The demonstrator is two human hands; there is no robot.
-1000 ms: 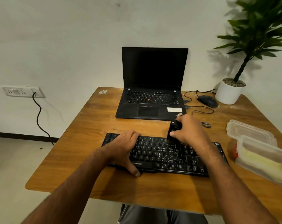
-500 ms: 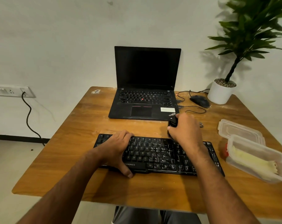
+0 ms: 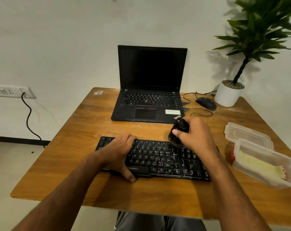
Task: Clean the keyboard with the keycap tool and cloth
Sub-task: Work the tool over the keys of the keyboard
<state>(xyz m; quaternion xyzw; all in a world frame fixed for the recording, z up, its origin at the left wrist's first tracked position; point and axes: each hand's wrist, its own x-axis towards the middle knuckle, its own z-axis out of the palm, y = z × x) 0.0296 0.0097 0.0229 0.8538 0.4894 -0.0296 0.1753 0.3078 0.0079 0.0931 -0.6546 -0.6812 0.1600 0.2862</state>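
Since a second ago the right hand (image 3: pixel 195 133) has drawn the chunky black plastic keycap tool (image 3: pixel 178 132) a little back, from over the key rows to the far edge of the flat black wired keyboard (image 3: pixel 159 157), while the left hand (image 3: pixel 119 152) has stayed where it was. The right hand's fingers are curled round the tool, thumb pressed on its side, its lower end just touching or hovering over the top row; which of the two, I cannot tell. The left hand lies spread over the keyboard's left end, fingers flat on the keys and thumb hooked over the near edge, pinning the board to the worn wooden table (image 3: pixel 71 164). To do this step well, I judge the tool should stay upright and work one row at a time, with the bracing hand kept firm so the board does not skate. To the right sits a clear plastic tub (image 3: pixel 264 164) holding what looks like the pale yellow cloth (image 3: pixel 259 165), untouched. Behind the keyboard stands an open black laptop (image 3: pixel 149 84).
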